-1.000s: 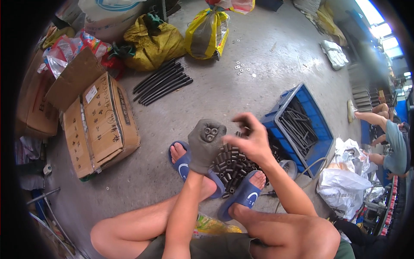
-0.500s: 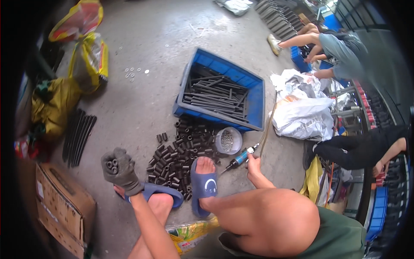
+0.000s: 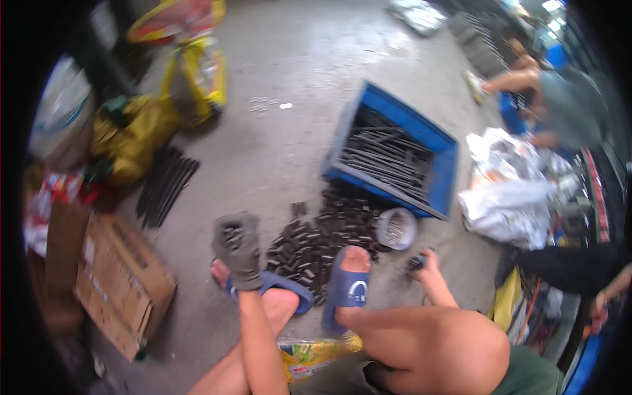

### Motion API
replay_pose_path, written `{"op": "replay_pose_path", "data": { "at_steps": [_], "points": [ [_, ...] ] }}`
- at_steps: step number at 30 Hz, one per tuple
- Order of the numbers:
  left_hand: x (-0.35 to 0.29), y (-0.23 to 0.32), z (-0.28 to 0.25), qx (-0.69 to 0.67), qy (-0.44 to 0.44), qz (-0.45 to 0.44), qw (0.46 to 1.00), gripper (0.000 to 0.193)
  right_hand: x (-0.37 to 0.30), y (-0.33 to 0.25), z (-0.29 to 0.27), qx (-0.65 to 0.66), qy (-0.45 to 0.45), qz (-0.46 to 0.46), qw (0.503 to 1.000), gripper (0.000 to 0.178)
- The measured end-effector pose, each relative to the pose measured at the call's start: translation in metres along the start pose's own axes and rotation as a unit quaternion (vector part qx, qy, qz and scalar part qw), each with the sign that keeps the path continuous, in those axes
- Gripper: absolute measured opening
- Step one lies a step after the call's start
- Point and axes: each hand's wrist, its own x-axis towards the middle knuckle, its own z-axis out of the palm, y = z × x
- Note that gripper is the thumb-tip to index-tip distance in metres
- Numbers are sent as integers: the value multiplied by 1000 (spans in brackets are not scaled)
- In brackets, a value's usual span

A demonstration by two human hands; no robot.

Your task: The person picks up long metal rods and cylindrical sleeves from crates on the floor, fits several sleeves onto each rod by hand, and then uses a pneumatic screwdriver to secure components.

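My left hand (image 3: 238, 253), in a grey work glove, is closed around several short black tubes (image 3: 232, 236) whose open ends show. It hangs above my left foot, beside a pile of similar short black sleeves (image 3: 309, 243) on the floor. My bare right hand (image 3: 429, 268) grips the power screwdriver (image 3: 417, 263); motion blurs it and only its dark end shows. Close by, a round translucent tub (image 3: 397, 228) holds small silvery metal parts. Behind the pile, a blue crate (image 3: 451, 172) contains many long black rods (image 3: 388, 155).
Black rods (image 3: 168, 187) lie on the floor at left, near a cardboard box (image 3: 122, 283) and yellow sacks (image 3: 128, 141). Small pale rings (image 3: 262, 105) are scattered farther off. White bags (image 3: 510, 197) stand at right. Two other people are at the right side.
The whole view has shifted, so the scene sits farther right. My right hand has lifted and turned the screwdriver from its flat position. My left hand still holds the tubes, now turned more upright.
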Motion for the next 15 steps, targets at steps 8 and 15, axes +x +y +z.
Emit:
{"op": "replay_pose_path", "data": {
  "at_steps": [8, 15],
  "points": [
    [-8, 25, 9, -10, 41, 17, 999, 24, -236, -70, 120, 119, -160, -210, 957, 24],
    [-9, 23, 26, 31, 98, 84, 991, 22, -326, -37, 269, 76, -684, 81, 721, 29]
  ]
}}
